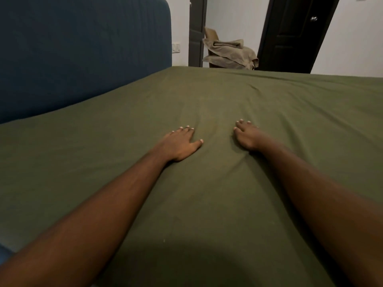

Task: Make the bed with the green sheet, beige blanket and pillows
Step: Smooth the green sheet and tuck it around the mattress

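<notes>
Both hands, left hand (180, 142) and right hand (247, 134), are lying flat with fingers spread, pressing the sheet (269, 104) across the bed, likely smoothing creases; the blanket (230, 53) is waiting on a chair beyond.

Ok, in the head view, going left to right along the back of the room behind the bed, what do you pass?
blue headboard → white wall plate → grey door edge → beige blanket, heaped up → dark door with a round knob

No legible text, no labels, brands, numbers or signs to read
</notes>
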